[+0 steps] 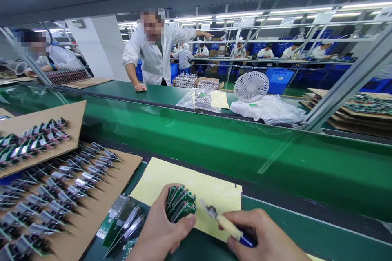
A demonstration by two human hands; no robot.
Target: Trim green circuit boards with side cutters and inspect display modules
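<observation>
My left hand is wrapped round a bundle of several green circuit boards, held upright with their edges facing up. In my right hand is a small hand tool with a cream and blue handle; its metal tip points toward the boards, a short gap away from them. Both hands are above a pale yellow sheet on the green bench. Loose boards with metal plates lie just left of my left hand.
Cardboard sheets bearing rows of boards are on the left. A green conveyor belt runs across. Beyond it are a white fan, plastic bags and a person in a white coat with one arm stretched out.
</observation>
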